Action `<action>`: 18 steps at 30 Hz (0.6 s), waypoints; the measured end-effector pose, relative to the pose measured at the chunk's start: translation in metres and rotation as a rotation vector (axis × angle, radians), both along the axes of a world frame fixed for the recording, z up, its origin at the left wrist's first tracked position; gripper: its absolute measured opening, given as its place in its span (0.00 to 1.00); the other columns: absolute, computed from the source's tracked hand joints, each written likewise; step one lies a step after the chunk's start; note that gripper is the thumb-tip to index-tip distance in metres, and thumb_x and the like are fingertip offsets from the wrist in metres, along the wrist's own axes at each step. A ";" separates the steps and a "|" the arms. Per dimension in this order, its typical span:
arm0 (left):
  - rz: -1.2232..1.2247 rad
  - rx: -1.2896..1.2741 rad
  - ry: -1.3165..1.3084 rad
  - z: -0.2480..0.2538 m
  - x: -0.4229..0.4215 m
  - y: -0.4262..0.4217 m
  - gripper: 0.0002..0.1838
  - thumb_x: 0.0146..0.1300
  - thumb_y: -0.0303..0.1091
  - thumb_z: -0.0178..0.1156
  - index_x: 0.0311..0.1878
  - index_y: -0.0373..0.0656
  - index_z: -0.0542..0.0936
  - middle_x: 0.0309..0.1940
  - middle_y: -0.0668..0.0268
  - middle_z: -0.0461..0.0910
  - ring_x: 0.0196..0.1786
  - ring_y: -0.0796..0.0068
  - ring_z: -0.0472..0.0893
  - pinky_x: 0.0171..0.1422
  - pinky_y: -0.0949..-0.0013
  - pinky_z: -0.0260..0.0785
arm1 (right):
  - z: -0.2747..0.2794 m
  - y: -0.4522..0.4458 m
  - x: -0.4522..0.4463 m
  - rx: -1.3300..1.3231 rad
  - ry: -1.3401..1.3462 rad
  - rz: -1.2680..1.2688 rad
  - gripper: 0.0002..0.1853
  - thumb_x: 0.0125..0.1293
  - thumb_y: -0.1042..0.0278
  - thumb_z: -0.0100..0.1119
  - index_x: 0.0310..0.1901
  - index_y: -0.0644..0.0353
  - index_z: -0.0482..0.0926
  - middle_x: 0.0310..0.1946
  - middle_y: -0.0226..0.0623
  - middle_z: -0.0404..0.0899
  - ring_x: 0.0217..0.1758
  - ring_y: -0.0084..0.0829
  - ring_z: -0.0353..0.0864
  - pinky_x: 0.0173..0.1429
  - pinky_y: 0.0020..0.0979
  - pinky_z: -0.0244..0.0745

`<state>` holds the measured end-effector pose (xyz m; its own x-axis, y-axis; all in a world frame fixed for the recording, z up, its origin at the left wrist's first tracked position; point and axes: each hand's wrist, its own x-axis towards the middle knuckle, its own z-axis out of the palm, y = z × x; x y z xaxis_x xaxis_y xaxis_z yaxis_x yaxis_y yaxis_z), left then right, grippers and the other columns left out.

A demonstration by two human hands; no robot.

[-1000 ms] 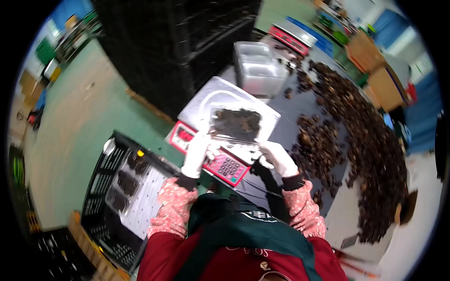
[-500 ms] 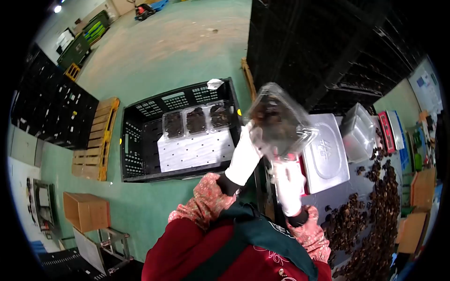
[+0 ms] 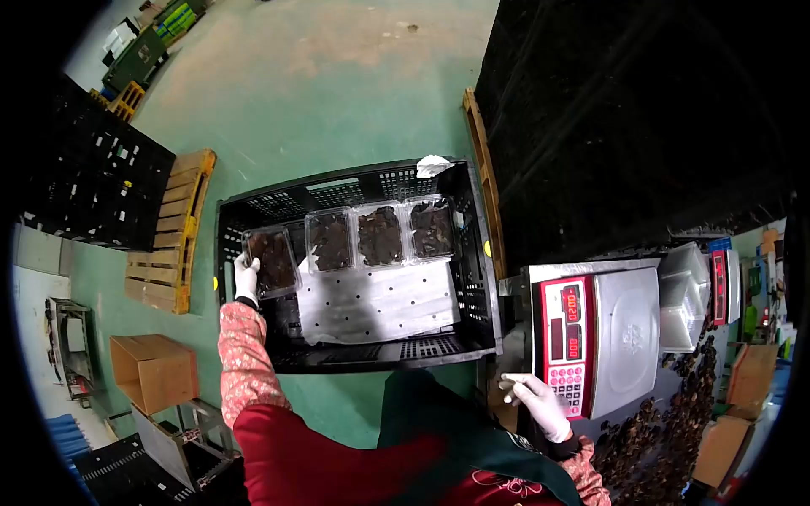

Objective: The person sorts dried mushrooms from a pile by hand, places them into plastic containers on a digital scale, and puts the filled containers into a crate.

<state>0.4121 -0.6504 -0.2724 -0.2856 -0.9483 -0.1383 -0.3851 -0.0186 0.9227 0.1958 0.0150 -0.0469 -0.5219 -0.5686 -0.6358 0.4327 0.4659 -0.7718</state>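
My left hand, in a white glove, grips the left edge of a clear plastic container filled with dark brown pieces. This container is slightly tilted at the left end of a black crate. Beside it, three similar filled containers stand in a row along the crate's far side. A white sheet with holes lies in front of them. My right hand, also gloved, holds nothing, its fingers loosely apart near the keypad of a red and white scale with a bare metal plate.
Stacked clear containers stand right of the scale, beside a second scale. Loose dark pieces cover the worktop at lower right. A tall black stack rises behind. At left are a wooden pallet and a cardboard box.
The filled container has moved left from beside the scale into the crate, in my left hand. My right hand has let go of it and stays by the scale. The view has shifted.
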 end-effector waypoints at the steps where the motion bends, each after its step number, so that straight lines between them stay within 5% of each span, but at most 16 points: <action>1: -0.012 -0.038 -0.079 -0.009 -0.009 -0.011 0.21 0.66 0.28 0.63 0.61 0.38 0.73 0.51 0.66 0.80 0.53 0.73 0.78 0.64 0.69 0.66 | 0.002 -0.001 -0.003 -0.004 -0.049 -0.029 0.17 0.77 0.69 0.49 0.62 0.66 0.75 0.51 0.35 0.82 0.43 0.20 0.80 0.50 0.24 0.75; 3: -0.094 0.031 0.004 -0.026 -0.030 -0.023 0.23 0.67 0.33 0.63 0.63 0.40 0.75 0.56 0.59 0.81 0.59 0.66 0.78 0.68 0.66 0.64 | 0.003 -0.005 -0.005 0.000 -0.094 -0.073 0.17 0.77 0.67 0.50 0.62 0.65 0.75 0.52 0.37 0.82 0.45 0.22 0.80 0.51 0.24 0.75; 6: -0.207 -0.083 -0.839 -0.034 -0.052 -0.042 0.37 0.65 0.47 0.63 0.74 0.41 0.65 0.69 0.47 0.68 0.72 0.52 0.67 0.76 0.59 0.58 | 0.009 -0.014 -0.007 0.016 -0.107 -0.120 0.17 0.76 0.70 0.52 0.62 0.66 0.75 0.50 0.34 0.83 0.44 0.18 0.78 0.53 0.22 0.74; 8: -0.247 -0.241 -0.869 -0.054 -0.072 -0.037 0.44 0.64 0.50 0.63 0.77 0.42 0.57 0.75 0.47 0.58 0.78 0.51 0.57 0.79 0.57 0.55 | 0.009 -0.017 -0.007 0.029 -0.078 -0.117 0.17 0.76 0.70 0.53 0.63 0.64 0.75 0.50 0.33 0.83 0.45 0.19 0.79 0.53 0.22 0.74; 10: -0.186 -0.463 -1.241 0.037 -0.127 0.040 0.42 0.64 0.53 0.60 0.73 0.34 0.62 0.71 0.45 0.64 0.75 0.43 0.60 0.77 0.52 0.57 | 0.012 -0.017 -0.001 0.034 -0.010 -0.107 0.17 0.75 0.68 0.55 0.62 0.63 0.77 0.51 0.33 0.83 0.46 0.19 0.80 0.54 0.23 0.75; 11: -0.175 -0.528 -1.202 0.079 -0.149 0.066 0.39 0.65 0.51 0.60 0.69 0.31 0.66 0.67 0.43 0.68 0.73 0.45 0.63 0.76 0.53 0.58 | 0.014 -0.014 0.002 0.033 0.016 -0.113 0.17 0.75 0.68 0.55 0.61 0.63 0.77 0.50 0.33 0.83 0.47 0.19 0.81 0.54 0.24 0.76; 12: -0.120 -0.727 -0.862 0.037 -0.136 0.043 0.31 0.68 0.45 0.59 0.66 0.31 0.71 0.65 0.45 0.71 0.70 0.51 0.69 0.73 0.56 0.62 | 0.016 -0.012 0.007 0.026 0.020 -0.148 0.16 0.74 0.68 0.56 0.60 0.61 0.78 0.49 0.33 0.83 0.47 0.21 0.82 0.55 0.25 0.77; 13: -0.097 -0.601 -0.318 0.075 -0.163 0.084 0.23 0.73 0.38 0.55 0.63 0.31 0.74 0.61 0.49 0.76 0.63 0.57 0.75 0.70 0.60 0.66 | 0.024 -0.010 0.009 0.066 0.042 -0.149 0.17 0.75 0.65 0.55 0.60 0.61 0.78 0.48 0.34 0.83 0.47 0.21 0.82 0.55 0.25 0.77; 14: -0.209 -0.549 -0.138 0.108 -0.183 0.118 0.17 0.76 0.34 0.51 0.59 0.32 0.77 0.52 0.57 0.81 0.53 0.66 0.78 0.62 0.66 0.70 | 0.024 -0.002 0.017 0.076 0.109 -0.168 0.17 0.75 0.62 0.55 0.60 0.61 0.78 0.47 0.34 0.84 0.47 0.20 0.82 0.54 0.24 0.76; 15: -0.317 -0.142 0.104 0.146 -0.204 0.160 0.16 0.77 0.34 0.51 0.57 0.33 0.79 0.42 0.64 0.81 0.44 0.74 0.78 0.54 0.71 0.71 | 0.021 0.007 0.023 0.084 0.174 -0.180 0.18 0.75 0.60 0.55 0.60 0.60 0.78 0.47 0.34 0.84 0.46 0.20 0.82 0.54 0.24 0.76; 16: -0.521 -0.331 0.023 0.173 -0.221 0.194 0.14 0.77 0.33 0.50 0.54 0.33 0.79 0.37 0.67 0.78 0.39 0.78 0.75 0.48 0.74 0.69 | 0.022 0.015 0.028 0.098 0.199 -0.269 0.18 0.75 0.60 0.55 0.60 0.60 0.78 0.47 0.34 0.84 0.46 0.20 0.82 0.54 0.24 0.76; 18: -0.844 -0.404 0.361 0.197 -0.260 0.271 0.14 0.78 0.32 0.47 0.51 0.33 0.80 0.39 0.65 0.79 0.37 0.79 0.75 0.44 0.75 0.69 | 0.026 0.030 0.040 0.106 0.055 -0.437 0.19 0.76 0.56 0.54 0.60 0.59 0.78 0.45 0.32 0.84 0.46 0.19 0.81 0.53 0.24 0.76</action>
<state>0.1525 -0.3793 -0.0756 -0.8478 -0.3729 0.3770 0.1763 0.4723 0.8636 0.2356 0.0449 -0.0213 -0.7330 -0.2202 -0.6436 0.5663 0.3266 -0.7567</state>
